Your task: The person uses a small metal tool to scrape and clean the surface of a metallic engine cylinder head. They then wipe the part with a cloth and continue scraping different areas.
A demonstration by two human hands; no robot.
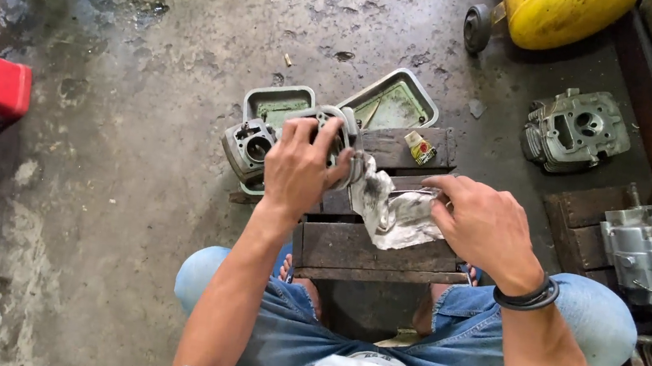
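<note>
While fingers grip it, rag point(392, 211) against metal cylinder point(332, 126).

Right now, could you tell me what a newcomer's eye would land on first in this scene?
Most likely the two hands at centre: the left hand grips a grey metal engine part while the right hand holds a stained rag against it, above a dark wooden crate. Next, the bright yellow tank at the top right.
</note>
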